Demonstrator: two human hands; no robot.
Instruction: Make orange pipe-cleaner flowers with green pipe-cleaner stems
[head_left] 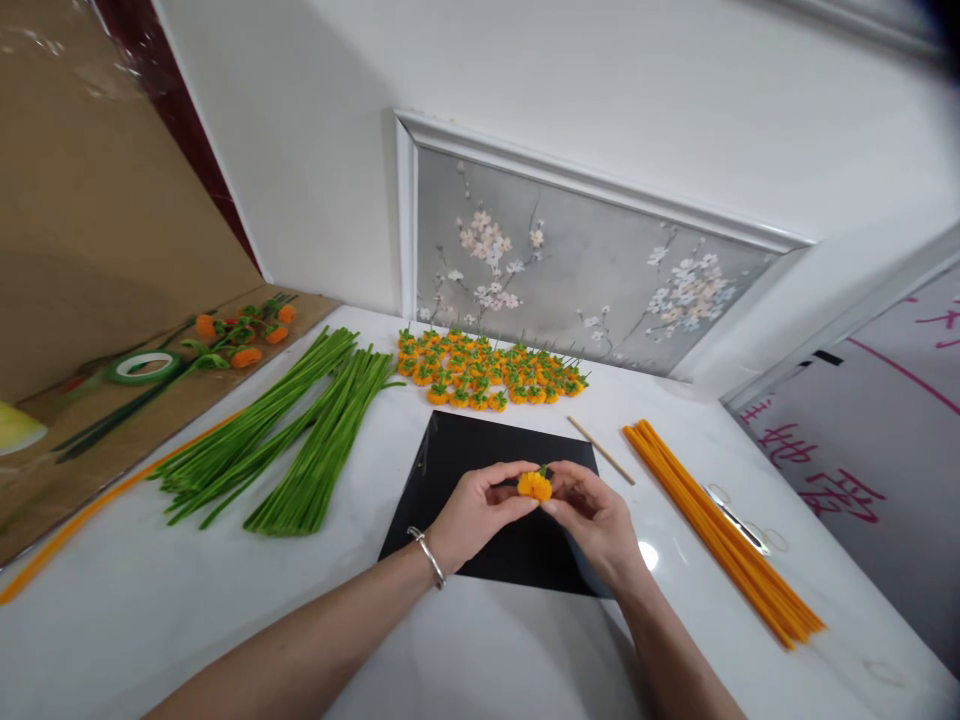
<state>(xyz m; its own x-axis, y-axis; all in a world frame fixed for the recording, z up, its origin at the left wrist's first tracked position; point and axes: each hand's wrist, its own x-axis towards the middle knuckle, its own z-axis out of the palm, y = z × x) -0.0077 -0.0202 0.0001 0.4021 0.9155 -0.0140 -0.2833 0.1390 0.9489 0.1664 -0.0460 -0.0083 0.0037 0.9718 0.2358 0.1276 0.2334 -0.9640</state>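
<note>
- The small orange flower (534, 486) is held above the black mat (495, 440), pinched at its left edge between the thumb and forefinger of the left hand (480, 510).
- Its right side is pinched by the right hand (596, 525), thumb low and forefinger high, near the green tip (544, 469) that rises behind the petals.
- The exact contact of the right fingertips is partly hidden, so whether petals or green part are being pressed cannot be told for certain.
- A light grip seems best here: the fuzzy petals could be flattened if squeezed hard.
- The flower is probably best steadied by the left hand, while petals are evened and the green part is kept centred by the right.
- On the far side of the mat, rows of similar flowers (491, 370) are set out, green parts upward; their rounded shape can be used as a guide.
- At the mat's far right corner a thin wooden stick (601, 451) is laid, with orange stems (705, 520) farther right.
- Green stems (315, 440) are spread to the left, well apart from the hands.
</note>
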